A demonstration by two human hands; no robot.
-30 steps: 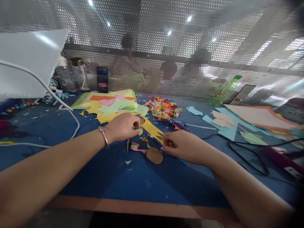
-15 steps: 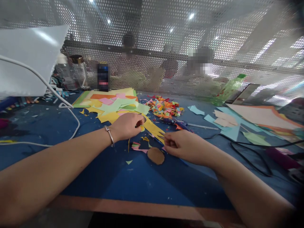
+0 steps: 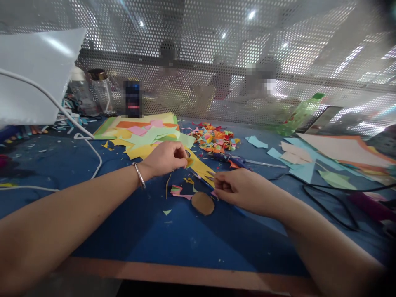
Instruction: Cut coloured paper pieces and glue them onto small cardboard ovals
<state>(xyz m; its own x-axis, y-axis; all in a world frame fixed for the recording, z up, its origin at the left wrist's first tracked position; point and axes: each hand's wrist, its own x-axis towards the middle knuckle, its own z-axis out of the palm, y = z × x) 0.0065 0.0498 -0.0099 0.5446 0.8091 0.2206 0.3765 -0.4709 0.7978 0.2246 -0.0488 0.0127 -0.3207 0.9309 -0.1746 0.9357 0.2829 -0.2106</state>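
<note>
Pinching with the left hand (image 3: 167, 159), thumb and forefinger nearly together on a small yellow paper piece (image 3: 189, 162), above the blue-topped table (image 3: 185, 243) and just this side of a long yellow paper strip (image 3: 201, 168). Curling the right hand (image 3: 235, 187) into a loose fist, closed around apparently small metal scissors (image 3: 210, 173), with slim dark blades showing past the fingertips beside the strip and the handles hidden in the grip. Lying flat near the right hand, a roundish brown cardboard disc (image 3: 203, 203), next to a pink paper scrap (image 3: 185, 197). Farther back, spilled loose on the table, a heap of multicoloured paper snippets (image 3: 215, 140). At the back left, standing side by side, a clear bottle with a white cap (image 3: 83, 95) and a clear cylindrical jar with a dark brown lid (image 3: 105, 94); contents of the bottle too indistinct to tell, with a pale slender strip in or behind the jar. At the back right, leaning in view, a transparent green-tinted plastic bottle with a green cap (image 3: 299, 117), contents likewise impossible to make out.
</note>
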